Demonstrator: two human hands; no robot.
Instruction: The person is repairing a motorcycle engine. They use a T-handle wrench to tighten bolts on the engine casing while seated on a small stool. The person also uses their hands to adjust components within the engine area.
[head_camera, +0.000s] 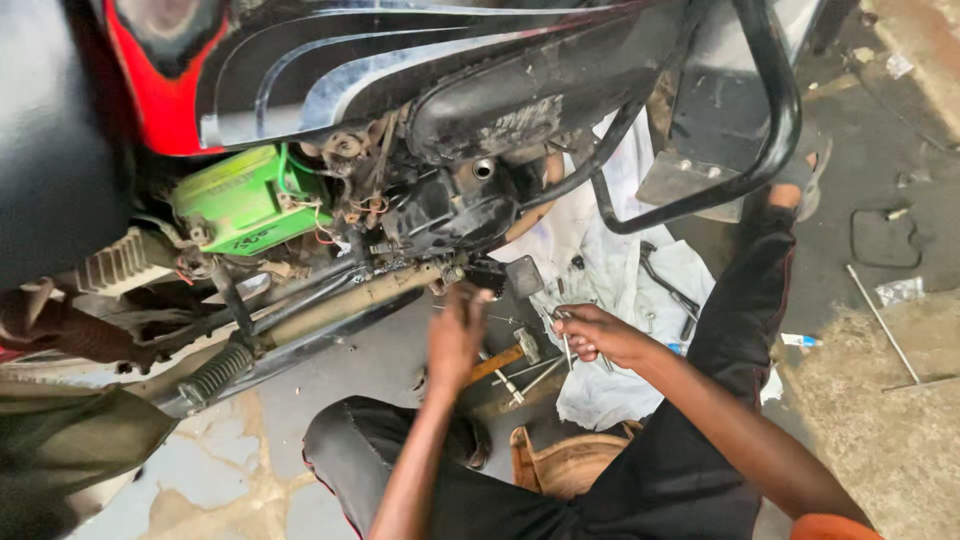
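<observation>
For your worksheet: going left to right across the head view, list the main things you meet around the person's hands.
Green battery → coil spring → left hand → hammer → right hand → white cloth → thin metal rod on the ground.

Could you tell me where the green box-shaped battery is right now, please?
In the head view, the green box-shaped battery sits upper left, inside the motorcycle frame, below the red and black fuel tank and left of the black engine part.

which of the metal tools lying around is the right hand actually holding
The thin silver rod gripped in the right hand. The hammer lies on the floor below, and the dark wrench rests on the white cloth, both untouched.
</observation>
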